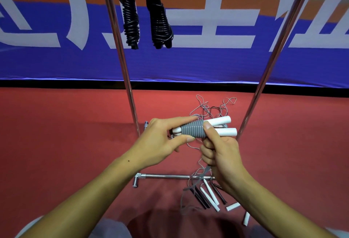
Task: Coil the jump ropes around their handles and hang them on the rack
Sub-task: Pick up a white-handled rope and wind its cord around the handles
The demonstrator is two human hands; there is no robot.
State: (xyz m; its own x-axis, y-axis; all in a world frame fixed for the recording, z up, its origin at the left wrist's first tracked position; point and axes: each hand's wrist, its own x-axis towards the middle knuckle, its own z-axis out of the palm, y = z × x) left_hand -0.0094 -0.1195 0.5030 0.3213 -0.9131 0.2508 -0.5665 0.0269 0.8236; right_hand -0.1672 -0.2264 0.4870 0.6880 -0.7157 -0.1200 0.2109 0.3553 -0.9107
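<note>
Left hand pinches white handles held side by side, grey rope coiled round their middle; right hand curled round loose rope, thumb pressing coil; two black coiled ropes hang on rack; more ropes lie on red floor; banner shows large white characters, cropped, unreadable.

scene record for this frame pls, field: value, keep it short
left hand: left hand grips the left end of the white handles
right hand: right hand holds the grey rope, thumb on the coil
coil: grey rope wound round the middle of the paired handles, tail hanging down
rack: rack with two coiled black ropes hung at top left
floor: loose ropes and handles by the rack base, on red floor
</note>
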